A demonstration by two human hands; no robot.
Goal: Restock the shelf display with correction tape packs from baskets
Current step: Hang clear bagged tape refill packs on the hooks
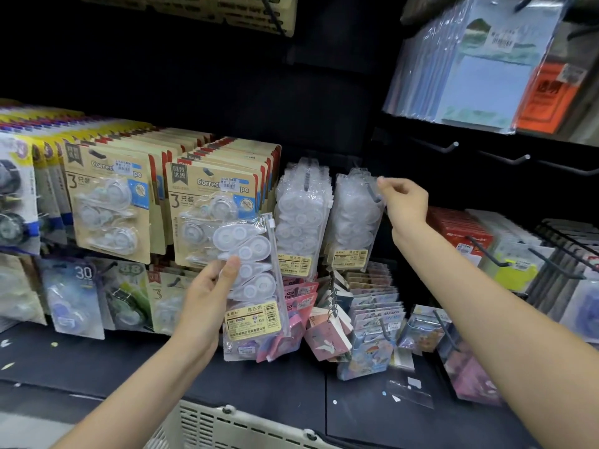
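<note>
Basket (pixel 227 426) sits nearest. My left hand (pixel 207 299) grips a correction tape pack (pixel 251 277); my right hand (pixel 405 202) pinches the hook (pixel 372 192), far right. Next, I'd thread the pack on.

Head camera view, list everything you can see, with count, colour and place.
clear pack: one, white refills, gripped in front of the display.
hung clear packs: two peg stacks, centre.
kraft card packs: two stacks in front, more behind, tan, left.
memo pads: many, pastel, lower centre.
blue sleeves: a stack, upper right.
empty pegs: at least two, black, right.
basket: one, white, bottom edge.
left hand: holds the clear pack.
right hand: pinches at the right stack's peg.
</note>
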